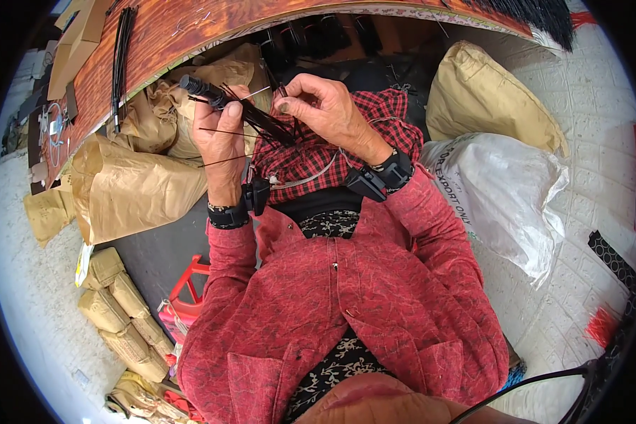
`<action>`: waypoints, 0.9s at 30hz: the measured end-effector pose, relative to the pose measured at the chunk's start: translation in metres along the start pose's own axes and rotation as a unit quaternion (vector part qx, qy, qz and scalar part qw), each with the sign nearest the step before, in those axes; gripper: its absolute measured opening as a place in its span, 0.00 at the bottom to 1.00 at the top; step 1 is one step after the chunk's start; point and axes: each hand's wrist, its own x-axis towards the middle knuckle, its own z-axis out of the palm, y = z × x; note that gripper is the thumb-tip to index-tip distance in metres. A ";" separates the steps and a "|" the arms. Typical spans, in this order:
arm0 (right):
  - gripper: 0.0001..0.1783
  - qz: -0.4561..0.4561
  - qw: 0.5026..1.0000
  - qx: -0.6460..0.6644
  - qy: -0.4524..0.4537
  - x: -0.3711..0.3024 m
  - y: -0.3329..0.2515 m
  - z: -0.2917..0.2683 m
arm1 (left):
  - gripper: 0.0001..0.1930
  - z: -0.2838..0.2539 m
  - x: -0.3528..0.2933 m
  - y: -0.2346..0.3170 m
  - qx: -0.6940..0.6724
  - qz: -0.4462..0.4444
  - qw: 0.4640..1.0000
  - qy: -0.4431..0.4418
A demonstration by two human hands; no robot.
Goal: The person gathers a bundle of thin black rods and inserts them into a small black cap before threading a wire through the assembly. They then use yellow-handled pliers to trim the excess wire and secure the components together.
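My left hand [218, 145] is closed around a black cylindrical piece [203, 89] with a ribbed end that sticks out past the fingers. Thin black strands [265, 127] fan out from beside this piece toward my lap, and a few stray ones cross the palm. A slim pale metal rod [257, 93] points from the left hand toward the right one. My right hand [325, 113] is pinched just right of the strands; what sits between its fingertips is too small to name. Beneath both hands, a red-and-black checked cloth [332, 166] covers my lap.
A wooden table [184, 28] curves along the far side, carrying a bundle of black strands [122, 63] and a cardboard box [78, 46]. Brown paper sacks [138, 187] stand at left, another sack [484, 95] at right beside a white plastic sack [498, 191]. Wrapped brown bundles [120, 311] lie lower left.
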 end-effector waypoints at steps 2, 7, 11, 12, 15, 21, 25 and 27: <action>0.10 0.012 1.000 -0.002 0.001 0.000 0.001 0.000 | 0.16 0.003 0.000 0.000 0.000 -0.001 1.000 0.006; 0.11 -0.003 0.997 0.077 -0.002 -0.001 0.007 0.003 | 0.14 0.006 0.000 0.000 -0.004 -0.013 1.000 0.002; 0.13 0.000 0.986 0.161 -0.041 -0.003 0.008 -0.002 | 0.14 0.003 0.001 0.000 -0.010 -0.012 1.000 0.002; 0.14 0.006 0.980 0.189 -0.057 -0.003 0.010 -0.004 | 0.14 0.002 0.001 0.000 -0.016 -0.012 1.000 0.002; 0.16 0.014 0.974 0.210 -0.083 -0.002 0.012 -0.008 | 0.13 0.001 0.001 -0.002 -0.022 -0.012 1.000 0.003; 0.14 0.023 0.969 0.213 -0.120 -0.001 0.012 -0.012 | 0.13 0.001 -0.001 -0.001 -0.024 -0.021 0.999 -0.002; 0.11 0.025 0.971 0.204 -0.124 -0.002 0.014 -0.010 | 0.13 0.003 -0.002 0.000 -0.018 -0.020 1.000 0.006; 0.09 0.029 0.974 0.197 -0.111 -0.002 0.011 -0.009 | 0.13 0.003 -0.002 0.000 -0.019 -0.020 1.000 0.006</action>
